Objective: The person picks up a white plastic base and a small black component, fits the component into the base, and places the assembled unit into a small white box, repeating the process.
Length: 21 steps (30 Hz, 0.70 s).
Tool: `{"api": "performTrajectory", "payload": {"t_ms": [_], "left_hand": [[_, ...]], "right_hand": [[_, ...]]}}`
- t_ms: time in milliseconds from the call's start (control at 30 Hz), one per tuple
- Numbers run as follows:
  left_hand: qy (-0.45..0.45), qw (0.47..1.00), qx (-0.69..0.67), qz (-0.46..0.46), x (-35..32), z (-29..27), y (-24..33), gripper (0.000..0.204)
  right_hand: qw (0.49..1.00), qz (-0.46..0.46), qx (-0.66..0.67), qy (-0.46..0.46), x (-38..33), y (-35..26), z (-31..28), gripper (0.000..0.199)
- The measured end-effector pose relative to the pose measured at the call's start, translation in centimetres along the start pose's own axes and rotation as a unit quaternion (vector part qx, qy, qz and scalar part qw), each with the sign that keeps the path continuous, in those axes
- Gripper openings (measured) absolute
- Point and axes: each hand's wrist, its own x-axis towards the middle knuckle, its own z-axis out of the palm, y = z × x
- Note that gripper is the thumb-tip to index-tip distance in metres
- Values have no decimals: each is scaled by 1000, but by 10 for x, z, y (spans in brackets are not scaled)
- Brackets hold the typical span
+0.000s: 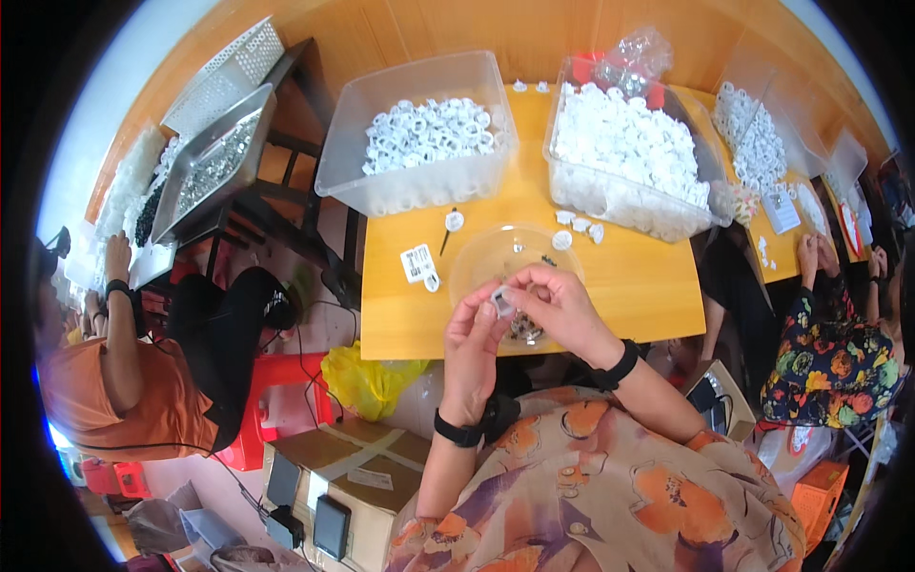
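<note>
The person's left hand (469, 343) and right hand (558, 303) met over the near part of the yellow wooden tabletop (639, 286). Between them, above a shallow, clear round dish (465, 253), was a small white plastic piece (501, 303) with a dark opening. The fingers of both hands were nearly closed, pinching the piece between thumb and fingertips; the exact contact of the right fingertips could not be told. Small dark and metallic bits (524, 329) lay in the dish, partly hidden by the hands.

To the left of the dish lay a white printed card (417, 264), with a small white part (432, 282) just beside its lower corner. A thin dark rod (445, 242) reached up to a round white part (454, 221). Several loose white parts (579, 227) sat to the right, near the dish's far edge.

Behind stood two translucent plastic bins: the left bin (345, 183) held white ring-shaped parts (429, 133), and the right bin (620, 202) was heaped with white plastic parts (624, 143). A yellow plastic bag (367, 383) lay below the tabletop's left corner, near a taped cardboard box (381, 443).
</note>
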Motion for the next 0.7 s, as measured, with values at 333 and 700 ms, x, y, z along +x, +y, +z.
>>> {"api": "performTrajectory", "payload": {"t_ms": [333, 700], "left_hand": [[39, 991, 114, 55, 0, -15, 18, 27], [243, 903, 242, 260, 37, -99, 13, 17]], "right_hand": [[988, 124, 14, -91, 8, -15, -32, 12], [993, 34, 98, -56, 90, -93, -39, 27]]}}
